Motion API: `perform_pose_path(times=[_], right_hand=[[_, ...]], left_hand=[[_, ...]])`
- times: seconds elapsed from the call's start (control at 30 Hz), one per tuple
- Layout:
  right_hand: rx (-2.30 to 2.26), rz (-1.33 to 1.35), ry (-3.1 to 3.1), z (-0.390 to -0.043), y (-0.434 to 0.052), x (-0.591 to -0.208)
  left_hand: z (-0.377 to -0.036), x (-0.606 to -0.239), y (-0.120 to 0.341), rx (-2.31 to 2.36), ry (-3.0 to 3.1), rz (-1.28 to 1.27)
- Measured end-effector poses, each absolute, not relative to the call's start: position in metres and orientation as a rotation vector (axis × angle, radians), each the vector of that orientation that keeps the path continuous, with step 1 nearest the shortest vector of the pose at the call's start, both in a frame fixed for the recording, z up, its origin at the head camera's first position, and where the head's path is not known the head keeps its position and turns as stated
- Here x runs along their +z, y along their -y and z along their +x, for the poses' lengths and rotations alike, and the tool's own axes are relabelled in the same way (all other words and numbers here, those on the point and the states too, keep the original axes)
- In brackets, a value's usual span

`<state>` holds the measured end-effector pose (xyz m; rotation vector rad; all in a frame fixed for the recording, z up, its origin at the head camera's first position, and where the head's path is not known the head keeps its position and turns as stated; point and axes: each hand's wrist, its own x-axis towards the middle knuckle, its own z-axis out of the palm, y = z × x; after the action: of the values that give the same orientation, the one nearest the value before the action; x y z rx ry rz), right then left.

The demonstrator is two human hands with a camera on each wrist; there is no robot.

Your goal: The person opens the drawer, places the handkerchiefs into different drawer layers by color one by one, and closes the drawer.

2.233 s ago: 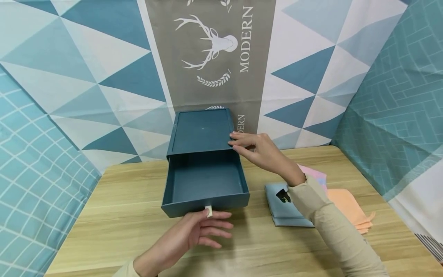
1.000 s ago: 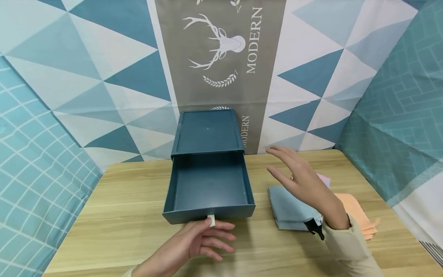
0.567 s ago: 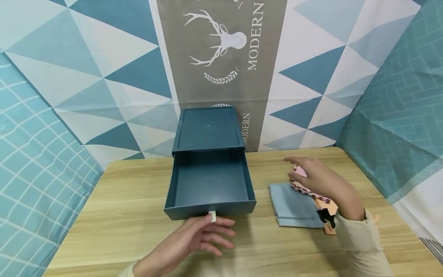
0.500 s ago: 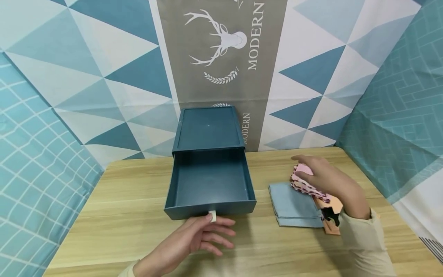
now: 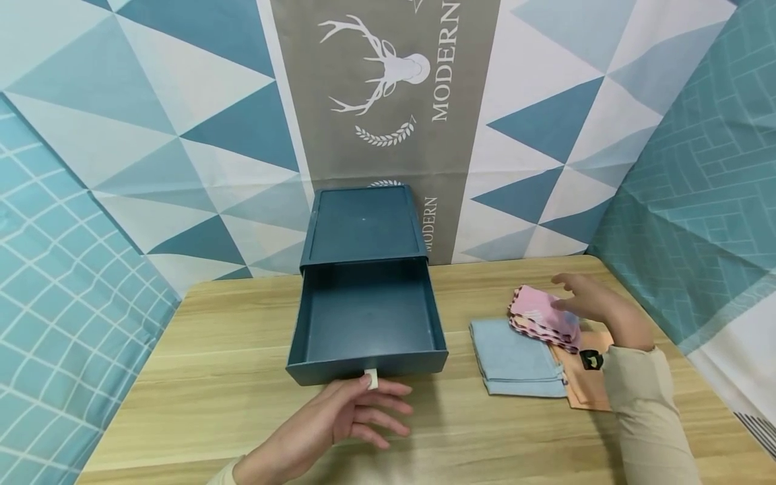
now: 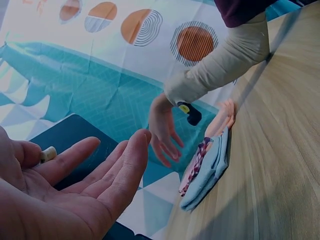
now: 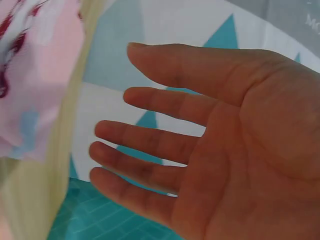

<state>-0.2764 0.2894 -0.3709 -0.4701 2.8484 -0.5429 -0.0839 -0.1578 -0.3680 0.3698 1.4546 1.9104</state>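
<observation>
A dark teal drawer box [image 5: 362, 222] stands at the back of the wooden table [image 5: 200, 377], its drawer [image 5: 366, 316] pulled out and bare inside. My left hand [image 5: 339, 421] lies palm up in front of the drawer. Its fingers are straight and its thumb tip is at the white pull tab [image 5: 369, 380], also seen in the left wrist view as the tab [image 6: 48, 154]. My right hand [image 5: 597, 306] is open at the right, fingertips at a folded pink cloth [image 5: 539, 316]. The right wrist view shows that hand [image 7: 210, 145] with spread fingers beside the pink cloth [image 7: 35, 75].
The pink cloth lies on a folded blue cloth [image 5: 512, 357] and an orange cloth [image 5: 585, 387] to the right of the drawer. Patterned fabric walls close in the table at the back and both sides. Bare wood runs along the left and front.
My right hand left the box's top, went right to the cloth pile, gripped the pink cloth and now lies open by it. The left hand and drawer have stayed put.
</observation>
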Motion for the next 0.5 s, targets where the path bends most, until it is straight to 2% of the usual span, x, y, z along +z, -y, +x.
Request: perform_pose_path(times=[0.5], right_hand=[[-0.595,-0.399,-2.808,-0.295,-0.309,-0.408]], left_hand=[[-0.085,-0.369,0.159,1.905,-1.445,0.369]])
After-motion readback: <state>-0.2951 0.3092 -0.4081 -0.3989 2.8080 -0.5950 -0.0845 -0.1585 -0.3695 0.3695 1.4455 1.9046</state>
